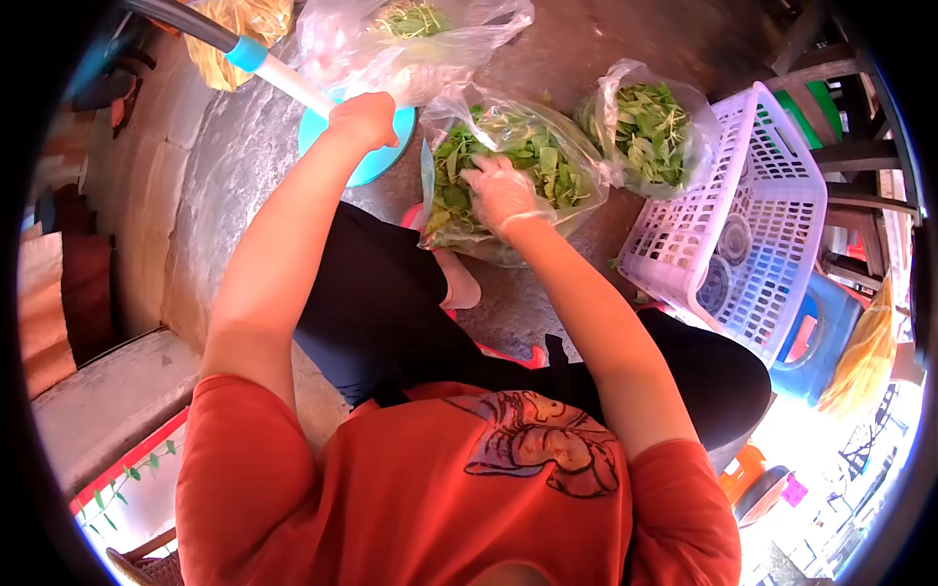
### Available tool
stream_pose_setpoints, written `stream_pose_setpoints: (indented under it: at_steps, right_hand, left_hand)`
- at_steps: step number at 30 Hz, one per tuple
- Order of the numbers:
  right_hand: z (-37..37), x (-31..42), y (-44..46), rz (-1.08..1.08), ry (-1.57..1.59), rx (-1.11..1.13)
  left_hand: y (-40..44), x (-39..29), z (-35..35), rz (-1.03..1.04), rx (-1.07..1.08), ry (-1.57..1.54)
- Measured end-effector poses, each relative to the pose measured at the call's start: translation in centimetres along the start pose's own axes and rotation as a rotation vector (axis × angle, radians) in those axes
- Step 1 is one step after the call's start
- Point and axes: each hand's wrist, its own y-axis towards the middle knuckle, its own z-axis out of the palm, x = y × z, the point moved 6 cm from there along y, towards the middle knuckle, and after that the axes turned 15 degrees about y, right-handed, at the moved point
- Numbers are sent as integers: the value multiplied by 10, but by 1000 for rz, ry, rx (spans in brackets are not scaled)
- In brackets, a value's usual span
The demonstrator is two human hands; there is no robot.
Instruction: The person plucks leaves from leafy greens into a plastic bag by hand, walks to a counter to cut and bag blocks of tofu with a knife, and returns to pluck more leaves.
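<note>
My right hand (500,192), in a thin clear plastic glove, reaches into a clear plastic bag (586,210) of leafy greens (557,176). Its fingers curl into the leaves, and some fingertips are partly hidden. My left hand (363,122) is closed at the lower end of a white and grey pole (293,85) with a turquoise collar. Beneath that hand lies a round turquoise disc (369,172); how the pole meets it is hidden. Another clear bag of greens (645,132) stands right of the first one.
A lilac plastic basket (674,230) lies tilted at the right, beside a blue stool (826,327). More greens in clear plastic (410,20) sit at the top. Yellowish material (239,39) is at the upper left. A wooden rack (865,156) borders the right side.
</note>
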Motion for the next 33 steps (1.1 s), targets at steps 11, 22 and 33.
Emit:
stream_pose_setpoints:
  at_steps: [11, 22, 33]
  right_hand:
    - [-21, -43, 10, 132, -173, 253]
    - [-92, -4, -49, 280, 515, 476]
    - [-126, -5, -62, 333, 1723, 183]
  left_hand:
    - [11, -31, 16, 516, 135, -238]
    - [25, -93, -20, 751, -254, -548]
    - [-32, -116, -32, 834, 67, -1108]
